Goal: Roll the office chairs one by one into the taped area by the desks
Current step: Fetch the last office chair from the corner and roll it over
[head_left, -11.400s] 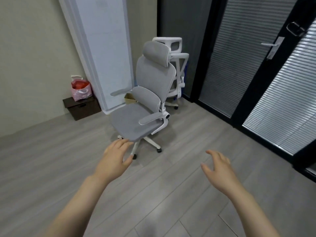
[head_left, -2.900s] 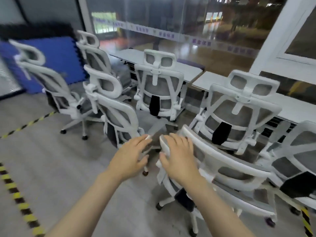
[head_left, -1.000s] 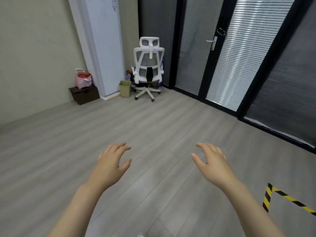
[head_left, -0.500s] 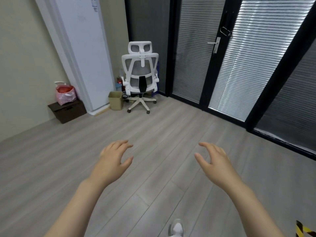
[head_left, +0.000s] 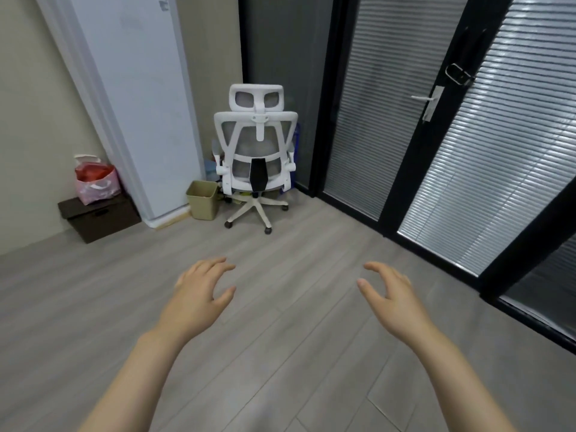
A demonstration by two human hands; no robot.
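Note:
A white office chair [head_left: 256,141] with a mesh back and headrest stands in the far corner on its wheeled base, its back turned toward me. My left hand [head_left: 199,294] and my right hand [head_left: 389,294] are held out in front of me over the grey floor, fingers loosely spread, holding nothing. Both hands are well short of the chair. The taped area and the desks are out of view.
A small tan bin [head_left: 202,199] stands just left of the chair beside a tall white cabinet [head_left: 134,98]. A dark box [head_left: 99,218] with a pink bag [head_left: 95,182] sits by the left wall. Black-framed glass doors with blinds [head_left: 467,145] line the right.
The chair has grown larger and nearer in view as I walk toward it. The yellow-black floor tape seen a second ago has dropped out of view. My hands stay empty.

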